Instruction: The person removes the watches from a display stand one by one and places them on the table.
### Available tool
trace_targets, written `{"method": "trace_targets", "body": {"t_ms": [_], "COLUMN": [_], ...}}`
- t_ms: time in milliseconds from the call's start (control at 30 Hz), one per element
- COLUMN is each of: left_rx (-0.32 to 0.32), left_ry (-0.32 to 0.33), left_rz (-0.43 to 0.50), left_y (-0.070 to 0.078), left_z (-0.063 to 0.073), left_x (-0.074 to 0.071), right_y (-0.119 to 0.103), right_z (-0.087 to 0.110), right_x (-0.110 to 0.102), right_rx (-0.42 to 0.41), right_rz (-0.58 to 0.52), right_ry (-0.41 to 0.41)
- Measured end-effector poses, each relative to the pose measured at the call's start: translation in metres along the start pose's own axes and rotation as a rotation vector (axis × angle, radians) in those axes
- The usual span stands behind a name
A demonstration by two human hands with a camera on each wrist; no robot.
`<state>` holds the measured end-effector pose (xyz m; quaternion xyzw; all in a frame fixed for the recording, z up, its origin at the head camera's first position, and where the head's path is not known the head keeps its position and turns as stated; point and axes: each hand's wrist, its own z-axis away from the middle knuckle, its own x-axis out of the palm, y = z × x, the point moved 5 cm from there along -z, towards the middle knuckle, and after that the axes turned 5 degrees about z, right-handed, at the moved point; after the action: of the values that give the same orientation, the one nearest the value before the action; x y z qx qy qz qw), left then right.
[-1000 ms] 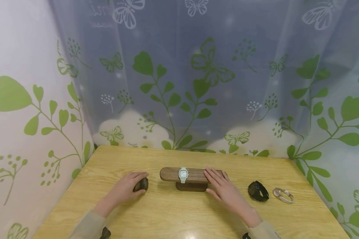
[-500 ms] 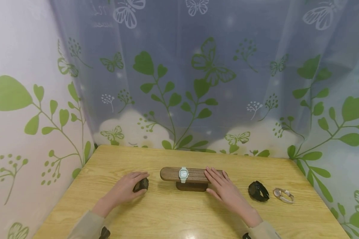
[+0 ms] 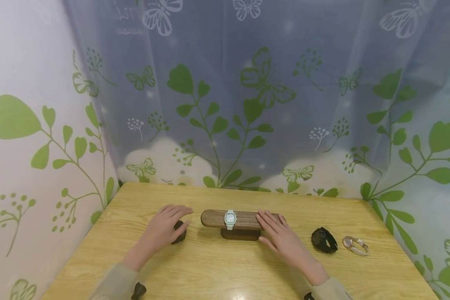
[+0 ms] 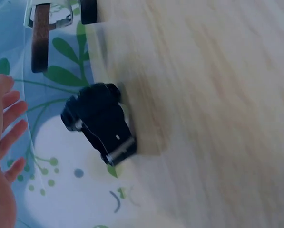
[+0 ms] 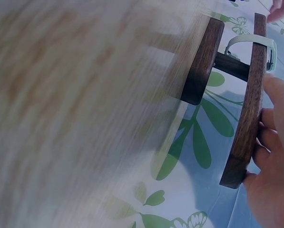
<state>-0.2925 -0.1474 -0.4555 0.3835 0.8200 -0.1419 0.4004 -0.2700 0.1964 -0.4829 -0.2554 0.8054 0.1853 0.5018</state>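
Observation:
My left hand (image 3: 160, 228) is raised just above and behind a black wristwatch (image 3: 179, 234), thumb and fingers spread. In the left wrist view this watch (image 4: 103, 121) stands on the table with its strap closed in a loop, apart from the fingers. A dark wooden watch stand (image 3: 210, 218) is at the middle, a crossbar on a short post and base. Round its bar sits a pale mint wristwatch (image 3: 230, 218) with a square face. My right hand (image 3: 285, 243) rests with extended fingers on the bar's right end; the right wrist view shows the fingers along the bar (image 5: 251, 109).
On the right of the wooden table (image 3: 217, 266) lie another black wristwatch (image 3: 323, 240) and a slim rose-gold watch (image 3: 355, 246) with a pale strap. Curtains (image 3: 217, 125) printed with leaves and butterflies hang behind the table and along both sides.
The left hand has let go of the black wristwatch and lifted slightly up and to the right, its fingers spreading. The right hand stays on the stand's bar.

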Motion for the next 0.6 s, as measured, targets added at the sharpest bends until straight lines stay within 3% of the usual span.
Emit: {"method": "trace_targets", "body": {"t_ms": [233,600], "left_rx": [0.058,0.101], "left_ry": [0.050,0.034], "left_rz": [0.004,0.063], "left_y": [0.014,0.042], "left_z": [-0.022,-0.056], "left_x": [0.005,0.022], "right_y": [0.001,0.001], "right_z": [0.001,0.000], "right_x": [0.001,0.001], "right_rx": [-0.010,-0.013], "right_rz": [-0.014,0.013], "right_ry": [0.007,0.008]}}
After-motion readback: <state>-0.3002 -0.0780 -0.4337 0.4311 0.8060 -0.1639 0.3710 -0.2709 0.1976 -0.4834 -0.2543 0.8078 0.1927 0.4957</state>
